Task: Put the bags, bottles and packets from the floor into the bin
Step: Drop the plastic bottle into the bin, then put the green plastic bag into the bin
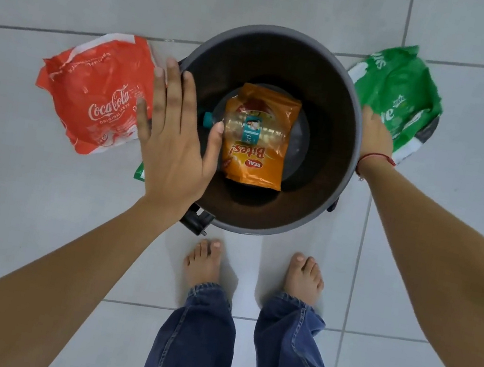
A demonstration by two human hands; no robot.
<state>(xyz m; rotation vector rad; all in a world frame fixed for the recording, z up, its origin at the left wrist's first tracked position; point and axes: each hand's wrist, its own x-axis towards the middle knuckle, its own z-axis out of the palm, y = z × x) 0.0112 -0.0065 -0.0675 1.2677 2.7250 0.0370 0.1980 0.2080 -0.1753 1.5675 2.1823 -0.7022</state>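
Since an orange Real Bites snack packet (258,141) and a clear plastic bottle (244,127) with a teal cap already lie at the bottom of the round grey bin (357,129), the job looks partly done. The bottle rests across the packet, cap pointing toward the left of the frame.

Still on the tiled floor (35,211) are a crumpled red Coca-Cola bag (95,92), left of the bin and just beside its rim, and a green Sprite bag (401,95), upper right of the bin and touching or nearly touching its wall. A small green-and-white scrap (139,172) peeks out below the left hand (174,139); most of it is covered, so I cannot tell what it is, though it may be another item to bin.

The left hand is flat with its fingers (170,89) spread wide, holding nothing, placed over the bin's left rim and the edge of the red bag. The right hand (375,135) reaches past the bin's right rim onto the green bag; its fingers are tucked out of sight behind the rim and the hand's back, so I cannot tell whether they have closed on the bag.

At the bottom of the frame stand bare feet (204,264) and jeans (193,343). A black fitting (195,220) at the bin's lower left is only partly visible.
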